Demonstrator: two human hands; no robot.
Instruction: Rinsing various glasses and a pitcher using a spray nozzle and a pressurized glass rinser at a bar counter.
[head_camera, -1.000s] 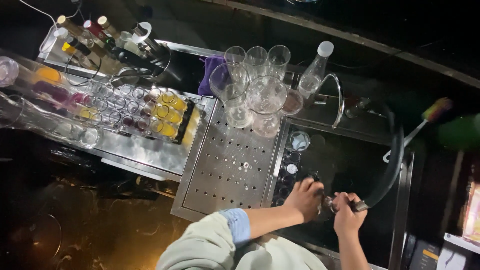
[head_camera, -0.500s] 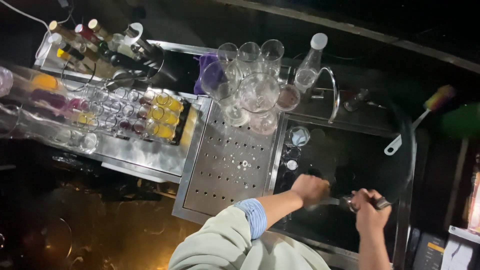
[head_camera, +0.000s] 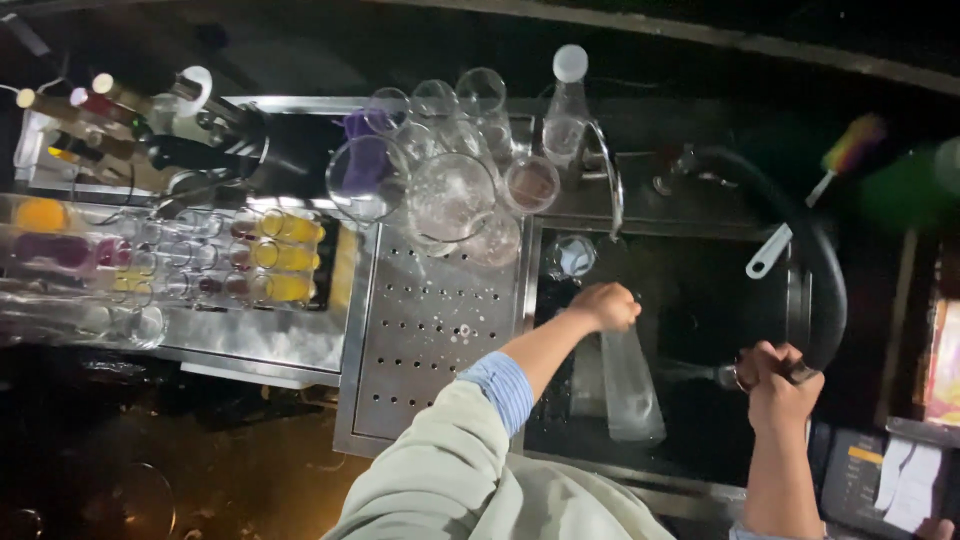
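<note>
We look down on a dim bar station, lit mostly from the left. A perforated steel drainboard (head_camera: 432, 330) sits beside a dark sink basin (head_camera: 700, 300). Clean glasses (head_camera: 440, 190) crowd the back, liquor bottles (head_camera: 110, 120) stand at far left, and garnish containers (head_camera: 270, 258) glow yellow. The floor (head_camera: 150, 460) below is dark.

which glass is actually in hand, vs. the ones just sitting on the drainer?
The tall clear glass over the sink, gripped by the left hand. The other glasses stand untouched, clustered at the drainboard's far end.
</note>
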